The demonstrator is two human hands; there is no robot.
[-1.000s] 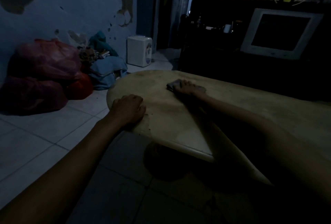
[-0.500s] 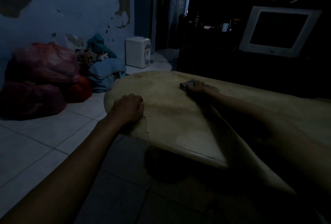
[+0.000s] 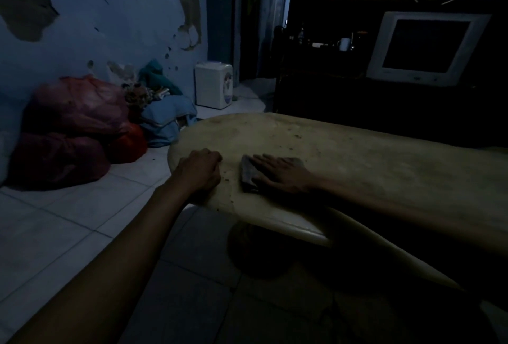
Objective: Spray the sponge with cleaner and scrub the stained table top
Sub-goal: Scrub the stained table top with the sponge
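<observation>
Two hands are on the worktop (image 3: pixel 357 162), and I can read both fairly well despite the dim light. My right hand (image 3: pixel 283 173) lies flat, palm down and fingers spread, pressing the sponge (image 3: pixel 248 175) against the surface. The sponge is a dark, flattish rectangular pad near the rounded left end of the worktop, close to the near edge. Its long axis runs roughly from the near edge toward the far side, tilted a little, and the short end nearest me sits just inside the rim. Only its left strip and a bit by my thumb side show; the rest is under my palm and fingers, which point left across it.

My left hand (image 3: pixel 199 171) is curled into a loose fist, knuckles down on the worktop's rounded end, holding nothing that I can see. It sits just beside the sponge, to its left, with a narrow bare band of worktop between them. Dark specks dot that band and the near edge.

On the tiled floor (image 3: pixel 68 228) to the left lie red bags (image 3: pixel 74 129) against the peeling blue wall (image 3: pixel 96 13). A pale monitor (image 3: pixel 426 46) stands on dark shelving beyond.
</observation>
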